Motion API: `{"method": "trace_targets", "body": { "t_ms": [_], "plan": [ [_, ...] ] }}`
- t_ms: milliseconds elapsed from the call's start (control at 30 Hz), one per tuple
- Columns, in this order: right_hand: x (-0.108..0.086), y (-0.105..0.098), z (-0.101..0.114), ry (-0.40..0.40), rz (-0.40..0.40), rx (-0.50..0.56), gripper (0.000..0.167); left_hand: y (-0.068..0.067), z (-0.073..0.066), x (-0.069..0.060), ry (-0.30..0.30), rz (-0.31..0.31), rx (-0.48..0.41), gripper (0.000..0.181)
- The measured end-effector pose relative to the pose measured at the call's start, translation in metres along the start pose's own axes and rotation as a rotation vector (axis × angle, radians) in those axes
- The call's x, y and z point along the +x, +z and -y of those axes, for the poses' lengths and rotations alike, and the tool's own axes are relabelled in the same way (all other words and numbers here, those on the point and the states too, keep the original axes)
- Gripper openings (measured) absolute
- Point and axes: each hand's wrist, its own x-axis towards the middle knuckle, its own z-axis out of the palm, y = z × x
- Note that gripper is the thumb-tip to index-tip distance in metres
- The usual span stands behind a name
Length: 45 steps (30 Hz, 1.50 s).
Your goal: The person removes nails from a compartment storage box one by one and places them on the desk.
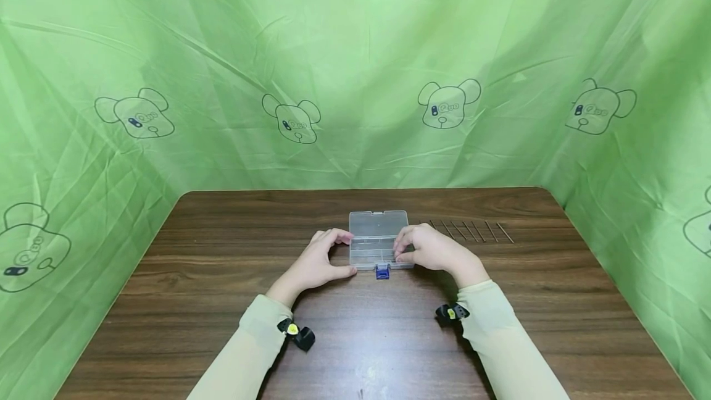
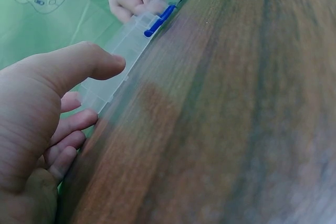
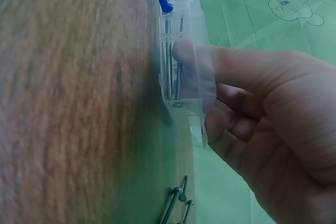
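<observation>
A clear plastic compartment box [image 1: 378, 223] lies on the table with its lid folded back. A blue latch [image 1: 382, 273] hangs at its front edge. My left hand [image 1: 316, 262] holds the box's left side, thumb at the front corner and fingers farther back. My right hand [image 1: 436, 249] reaches into the front right of the box, fingers bent. In the right wrist view, thin metal nails [image 3: 169, 72] lie lengthwise in that compartment. The right thumb overlaps one; whether the fingers pinch it is hidden.
Several nails [image 1: 478, 231] lie in a slanted row on the brown wooden table [image 1: 222, 301], right of the box. Green cloth [image 1: 355, 29] with bear-head outlines hangs behind the table and at both sides. A black wrist camera [image 1: 302, 337] is strapped to each sleeve.
</observation>
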Motion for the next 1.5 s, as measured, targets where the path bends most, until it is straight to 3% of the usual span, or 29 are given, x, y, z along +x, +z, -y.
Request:
{"method": "trace_targets", "body": {
  "t_ms": [1033,1333,1500],
  "plan": [
    [-0.007,-0.002,-0.002,0.001,-0.003,0.078,0.004,0.005,-0.004,-0.006,0.003,-0.013,0.022,0.069],
    [-0.013,-0.014,-0.001,-0.006,-0.053,0.121,0.008,0.005,-0.004,-0.006,-0.001,-0.009,0.009,0.069],
    [-0.019,-0.023,0.000,0.048,-0.065,0.132,0.006,0.005,-0.004,-0.006,-0.007,-0.011,0.010,0.069]
  ]
}}
